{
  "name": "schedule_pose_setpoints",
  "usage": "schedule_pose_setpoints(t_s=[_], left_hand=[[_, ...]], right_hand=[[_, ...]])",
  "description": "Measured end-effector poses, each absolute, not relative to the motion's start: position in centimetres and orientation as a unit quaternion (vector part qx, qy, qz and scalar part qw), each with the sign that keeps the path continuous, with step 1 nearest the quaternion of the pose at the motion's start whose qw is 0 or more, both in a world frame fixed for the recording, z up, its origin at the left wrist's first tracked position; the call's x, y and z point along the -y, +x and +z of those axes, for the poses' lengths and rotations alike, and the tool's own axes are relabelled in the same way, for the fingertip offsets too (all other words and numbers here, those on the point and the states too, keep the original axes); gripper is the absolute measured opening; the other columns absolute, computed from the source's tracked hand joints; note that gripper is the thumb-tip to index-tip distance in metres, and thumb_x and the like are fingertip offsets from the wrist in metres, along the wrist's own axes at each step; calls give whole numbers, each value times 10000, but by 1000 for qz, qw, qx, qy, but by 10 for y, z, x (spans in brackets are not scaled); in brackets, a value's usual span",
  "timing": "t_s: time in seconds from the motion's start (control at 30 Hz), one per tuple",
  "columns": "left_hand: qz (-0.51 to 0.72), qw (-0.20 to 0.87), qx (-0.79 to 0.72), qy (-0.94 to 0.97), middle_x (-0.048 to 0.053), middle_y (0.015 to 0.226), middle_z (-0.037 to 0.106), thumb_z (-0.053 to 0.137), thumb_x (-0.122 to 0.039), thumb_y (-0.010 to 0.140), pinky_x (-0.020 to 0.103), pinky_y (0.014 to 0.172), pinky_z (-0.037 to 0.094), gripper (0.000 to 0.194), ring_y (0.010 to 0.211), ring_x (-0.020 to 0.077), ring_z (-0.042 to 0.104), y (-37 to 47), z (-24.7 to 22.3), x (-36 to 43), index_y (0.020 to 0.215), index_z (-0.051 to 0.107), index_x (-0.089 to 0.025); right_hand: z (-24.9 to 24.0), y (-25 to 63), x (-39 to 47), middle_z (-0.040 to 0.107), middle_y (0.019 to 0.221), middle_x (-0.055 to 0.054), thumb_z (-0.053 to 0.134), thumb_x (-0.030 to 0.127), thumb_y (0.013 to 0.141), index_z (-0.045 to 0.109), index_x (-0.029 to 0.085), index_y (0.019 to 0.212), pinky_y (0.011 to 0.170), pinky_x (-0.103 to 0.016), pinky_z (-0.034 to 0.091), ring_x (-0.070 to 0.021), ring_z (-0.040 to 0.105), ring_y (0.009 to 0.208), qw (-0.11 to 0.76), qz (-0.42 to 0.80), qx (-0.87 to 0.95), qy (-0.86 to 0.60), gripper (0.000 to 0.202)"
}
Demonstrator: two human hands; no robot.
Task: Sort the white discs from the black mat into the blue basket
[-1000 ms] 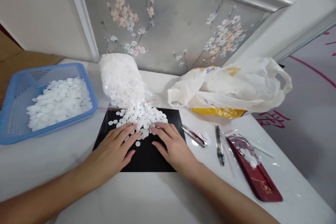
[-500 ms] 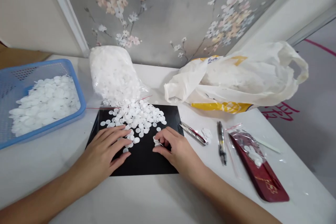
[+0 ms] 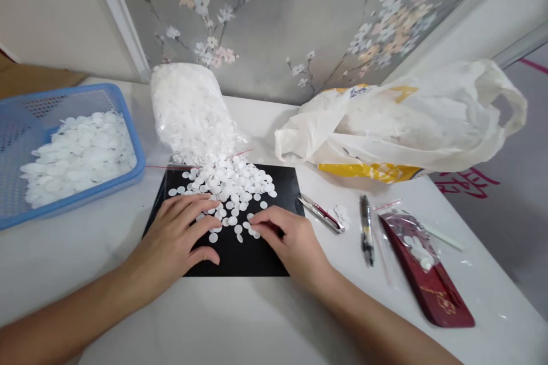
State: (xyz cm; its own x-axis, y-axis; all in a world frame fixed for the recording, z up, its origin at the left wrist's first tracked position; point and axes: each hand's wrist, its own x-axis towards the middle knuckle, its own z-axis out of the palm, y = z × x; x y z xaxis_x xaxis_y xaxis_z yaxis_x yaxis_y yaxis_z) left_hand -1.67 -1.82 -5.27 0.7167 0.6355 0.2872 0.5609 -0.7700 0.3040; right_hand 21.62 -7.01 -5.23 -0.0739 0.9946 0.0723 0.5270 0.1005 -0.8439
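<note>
Small round white discs (image 3: 240, 182) lie heaped and scattered on a black mat (image 3: 252, 259). My left hand (image 3: 182, 234) rests over the mat's left part, fingers apart, with its fingertips at the loose discs and nothing gripped. My right hand (image 3: 297, 242) is at the right part of the mat, its thumb and index finger pinched together. Several discs lie right at those fingertips; whether one is between them is hidden. From a clear plastic bag (image 3: 188, 108) of discs behind the mat, the heap spreads forward.
At left stands a blue basket (image 3: 139, 162) with many white pieces. A white and yellow carrier bag (image 3: 398, 131) lies at the back right. Right of the mat are thread snips (image 3: 321, 214), a pen (image 3: 367, 231), a small clear bag (image 3: 413, 239) and a dark red case (image 3: 447, 296).
Several discs that were between my right fingers now lie loose on the mat near the fingertips. My left thumb has spread away from its fingers. The whole view has shifted slightly.
</note>
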Motion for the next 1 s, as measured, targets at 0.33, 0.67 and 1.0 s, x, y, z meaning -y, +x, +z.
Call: schedule_pose_setpoints(t_s=[0.33, 0.67, 1.0], left_hand=[[192, 133, -314, 920, 14, 1188, 671, 580, -330, 926, 460, 1009, 345, 160, 1242, 277, 509, -23, -54, 14, 799, 649, -261], [248, 169, -347, 888, 11, 1108, 688, 449, -254, 978, 406, 981, 368, 212, 1174, 237, 561, -20, -46, 9, 882, 638, -268], [237, 170, -364, 884, 27, 1111, 672, 470, -180, 961, 382, 974, 368, 161, 1154, 220, 561, -19, -41, 12, 956, 618, -246]], right_hand=[[-41, 223, 73, 632, 696, 31, 611, 197, 818, 598, 228, 805, 554, -242, 422, -136, 563, 606, 300, 410, 587, -631, 37], [-39, 234, 72, 607, 765, 16, 532, 183, 925, 581, 218, 775, 590, -246, 426, -132, 578, 638, 247, 329, 652, -636, 162], [-51, 222, 80, 590, 770, 5, 615, 14, 796, 572, 204, 787, 612, -238, 436, -139, 547, 682, 282, 257, 733, -563, 196]])
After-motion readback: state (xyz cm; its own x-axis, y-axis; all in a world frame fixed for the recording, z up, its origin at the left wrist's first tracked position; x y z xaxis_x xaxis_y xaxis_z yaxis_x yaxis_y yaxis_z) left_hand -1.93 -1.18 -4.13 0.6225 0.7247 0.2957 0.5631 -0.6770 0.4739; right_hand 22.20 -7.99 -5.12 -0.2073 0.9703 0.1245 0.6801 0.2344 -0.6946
